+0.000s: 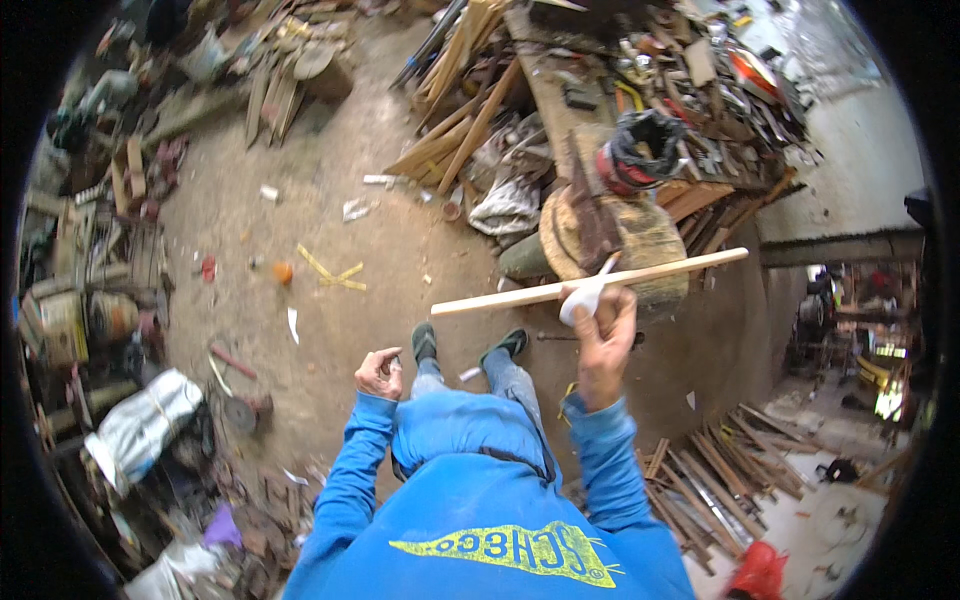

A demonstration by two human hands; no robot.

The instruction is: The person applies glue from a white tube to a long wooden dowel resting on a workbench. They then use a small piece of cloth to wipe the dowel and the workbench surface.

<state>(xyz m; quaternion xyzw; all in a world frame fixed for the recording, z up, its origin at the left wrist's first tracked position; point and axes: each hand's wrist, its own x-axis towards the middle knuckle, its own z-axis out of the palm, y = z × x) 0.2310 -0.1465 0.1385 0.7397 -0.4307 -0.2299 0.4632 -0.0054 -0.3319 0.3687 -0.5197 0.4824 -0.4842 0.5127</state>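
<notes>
Out to the right, my right hand is closed on a long pale wooden strip and a curved white piece that looks like folded paper or sandpaper. The strip lies crosswise in front of me, tilting up toward its right end. A thin pale tip sticks up beyond the white piece; its kind is unclear. My left hand is apart from the strip, its fingers curled together in front of my waist. Whatever may be between those fingers is too small to name.
A round wooden block stands just beyond the strip, with a red bucket lined in black behind it. Scrap wood and tools cover the bench. Planks lie at the lower right; a white sack lies left.
</notes>
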